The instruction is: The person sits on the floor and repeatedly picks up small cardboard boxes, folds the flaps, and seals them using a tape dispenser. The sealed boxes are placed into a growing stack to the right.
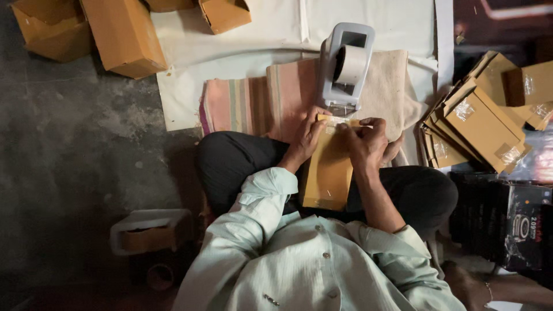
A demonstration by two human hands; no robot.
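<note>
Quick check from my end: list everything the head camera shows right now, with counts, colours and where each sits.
Flat box: one, brown, on the lap, both hands at its top end.
Tape dispenser: one, grey, holding a tape roll, on the folded cloth ahead of the hands.
Folded cloth: striped pink and beige, on a white sheet.
Taped flat boxes: a stack, count unclear, brown, at right.
Cardboard boxes: several, brown, upper left on the floor.
Dark printed cartons: lower right.
White tray: one, holding something brown, lower left.
Left hand: fingers on the box's top edge.
Right hand: pressing clear tape there.
</note>
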